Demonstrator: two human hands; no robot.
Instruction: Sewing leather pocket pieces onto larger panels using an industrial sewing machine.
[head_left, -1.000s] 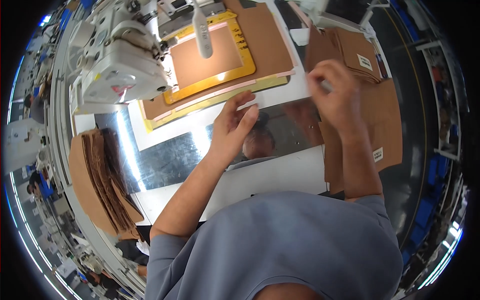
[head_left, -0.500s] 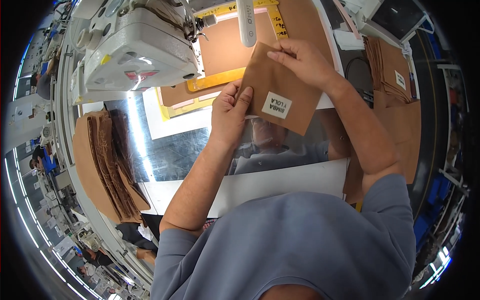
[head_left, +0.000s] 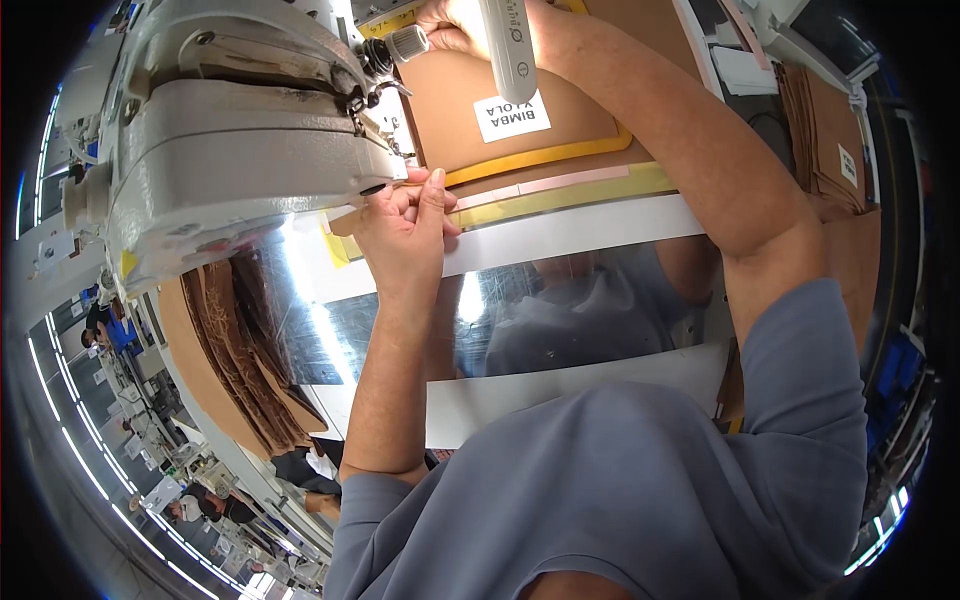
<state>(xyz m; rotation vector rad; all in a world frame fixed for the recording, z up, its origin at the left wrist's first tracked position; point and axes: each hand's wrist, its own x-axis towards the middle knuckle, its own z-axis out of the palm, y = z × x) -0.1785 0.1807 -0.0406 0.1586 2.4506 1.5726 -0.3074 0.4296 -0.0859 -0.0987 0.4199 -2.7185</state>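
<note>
The brown panel [head_left: 455,118] lies right of the sewing machine [head_left: 260,145]. The left hand [head_left: 408,220] curls at its near corner, the right hand [head_left: 462,25] (partly behind a lamp [head_left: 511,60]) farther along; I cannot tell either grip.

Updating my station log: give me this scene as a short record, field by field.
Left hand: at the brown panel's near-left corner
Right hand: near its far side, partly behind a white wand-shaped fixture
Panel: white label up, within yellow frame
Sewing machine: left of panel
</note>
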